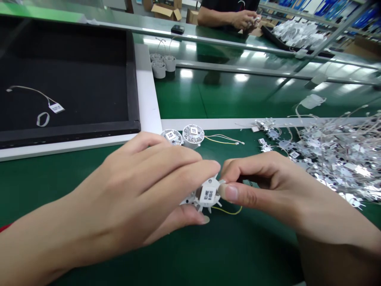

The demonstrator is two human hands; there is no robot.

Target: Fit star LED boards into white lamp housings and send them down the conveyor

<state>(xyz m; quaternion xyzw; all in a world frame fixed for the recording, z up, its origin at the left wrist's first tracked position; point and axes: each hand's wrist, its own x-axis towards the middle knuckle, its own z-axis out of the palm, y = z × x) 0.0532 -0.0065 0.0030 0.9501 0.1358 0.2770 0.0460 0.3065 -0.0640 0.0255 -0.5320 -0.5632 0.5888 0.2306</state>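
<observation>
Part (pixel 207 194) is clamped in the left hand (pixel 139 182) above the worktop (pixel 223 254), seemingly for steadiness, while its edge is pinched by the right hand (pixel 264 186) at three o'clock; its underside is poorly seen. Two cups (pixel 193 137) are stood at eleven, one partly blocked by the left hand. Wired plates (pixel 342 151) are heaped at two, perhaps for easy reach; a tray (pixel 131 83) is set at ten.

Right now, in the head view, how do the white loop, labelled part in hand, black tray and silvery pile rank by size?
1. Black tray
2. Silvery pile
3. Labelled part, partly hidden
4. White loop, in the tray
</observation>
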